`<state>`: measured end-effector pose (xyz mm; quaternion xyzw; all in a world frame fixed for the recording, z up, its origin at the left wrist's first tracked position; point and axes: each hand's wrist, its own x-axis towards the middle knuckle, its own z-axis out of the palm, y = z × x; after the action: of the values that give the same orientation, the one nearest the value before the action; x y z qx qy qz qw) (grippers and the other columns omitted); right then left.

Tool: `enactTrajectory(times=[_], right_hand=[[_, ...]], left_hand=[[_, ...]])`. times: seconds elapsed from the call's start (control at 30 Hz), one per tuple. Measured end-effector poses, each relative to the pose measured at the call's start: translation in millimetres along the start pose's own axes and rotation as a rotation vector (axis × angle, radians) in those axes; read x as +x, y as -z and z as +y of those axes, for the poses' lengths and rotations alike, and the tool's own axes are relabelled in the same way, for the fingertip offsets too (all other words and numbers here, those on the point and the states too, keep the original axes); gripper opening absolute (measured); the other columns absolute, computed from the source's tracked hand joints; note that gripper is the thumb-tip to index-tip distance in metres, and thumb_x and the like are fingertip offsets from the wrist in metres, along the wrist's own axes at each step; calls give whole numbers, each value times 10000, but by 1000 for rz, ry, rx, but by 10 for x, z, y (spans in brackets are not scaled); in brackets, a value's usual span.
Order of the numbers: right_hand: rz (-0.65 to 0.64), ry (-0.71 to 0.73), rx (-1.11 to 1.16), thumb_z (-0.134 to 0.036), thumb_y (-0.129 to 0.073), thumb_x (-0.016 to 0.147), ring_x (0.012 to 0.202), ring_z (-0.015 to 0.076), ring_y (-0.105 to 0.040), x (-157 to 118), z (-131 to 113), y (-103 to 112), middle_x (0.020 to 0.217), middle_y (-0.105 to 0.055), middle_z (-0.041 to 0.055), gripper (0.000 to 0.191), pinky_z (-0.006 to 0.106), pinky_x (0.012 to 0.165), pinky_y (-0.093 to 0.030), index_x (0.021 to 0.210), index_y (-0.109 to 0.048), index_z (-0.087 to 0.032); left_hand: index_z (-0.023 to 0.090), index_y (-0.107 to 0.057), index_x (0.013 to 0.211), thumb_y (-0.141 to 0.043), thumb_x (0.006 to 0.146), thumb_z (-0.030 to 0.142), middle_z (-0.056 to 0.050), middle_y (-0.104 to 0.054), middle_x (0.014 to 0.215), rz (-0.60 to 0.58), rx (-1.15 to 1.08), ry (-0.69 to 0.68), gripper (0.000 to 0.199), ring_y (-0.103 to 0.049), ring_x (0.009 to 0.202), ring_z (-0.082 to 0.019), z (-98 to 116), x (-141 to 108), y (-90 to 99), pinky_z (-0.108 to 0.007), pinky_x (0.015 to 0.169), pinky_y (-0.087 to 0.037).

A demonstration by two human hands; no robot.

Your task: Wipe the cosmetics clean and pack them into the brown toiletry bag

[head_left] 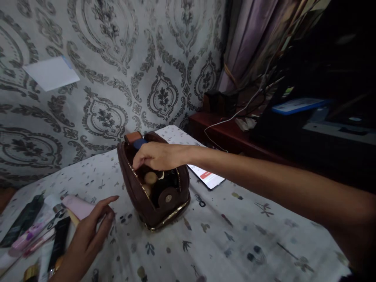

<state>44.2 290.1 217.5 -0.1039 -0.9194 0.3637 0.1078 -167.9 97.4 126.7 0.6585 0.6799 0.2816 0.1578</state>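
Observation:
A brown toiletry bag stands unzipped on the patterned cloth, its gold-toothed zip spread wide. My right hand reaches into its mouth from the right, fingers curled down inside; the fingertips and whatever they grip are hidden. Inside the bag show a round beige-topped item, a blue item and dark shapes I cannot make out. My left hand is left of the bag, not touching it, index finger stretched out and nothing held. Beside it lie a pink tube and a black tube.
Several more cosmetics lie at the left, including a dark green pack and a gold-capped item. A lit phone lies right of the bag. Behind are a patterned wall and a reddish table with a white cable.

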Motion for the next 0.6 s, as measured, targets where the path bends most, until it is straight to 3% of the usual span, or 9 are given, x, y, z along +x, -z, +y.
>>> enactTrajectory(times=[0.13,0.27,0.37,0.47,0.6], right_hand=[[402,17,61,-1,-448,778,869,140,-631,-256,-42,84,939,-714,32,328,262,834,-464,944,-707,-114],[703,-90,-1,-80,-438,845,942,177,-634,-501,95,40,1003,-719,52,327,336,896,-470,1045,-690,-133],[787,-205,-24,-149,-456,871,1046,208,-616,-623,303,-35,1113,-697,96,318,376,947,-459,1104,-672,-126],[768,-300,32,-215,-443,906,1082,222,-612,-705,481,-119,1142,-684,129,331,390,959,-462,1137,-654,-106],[765,-270,15,-273,-426,938,1089,223,-608,-796,507,-219,1147,-674,136,329,414,975,-457,1128,-647,-119]], left_hand=[[209,-516,1287,-441,941,449,-11,-633,817,-26,-105,37,428,-620,734,-177,41,76,-188,-262,655,-498],[224,-484,1345,-485,911,445,-36,-664,901,-44,-235,91,486,-622,750,-200,110,141,-349,-300,669,-511],[209,-474,1355,-515,898,445,-49,-671,949,-35,-303,103,516,-626,779,-206,132,155,-395,-316,711,-519],[194,-457,1364,-516,903,451,-59,-673,974,-55,-348,112,531,-633,837,-213,146,149,-408,-318,751,-518],[198,-425,1385,-505,912,459,-61,-677,987,-87,-397,119,545,-638,883,-221,185,147,-418,-322,778,-517]])
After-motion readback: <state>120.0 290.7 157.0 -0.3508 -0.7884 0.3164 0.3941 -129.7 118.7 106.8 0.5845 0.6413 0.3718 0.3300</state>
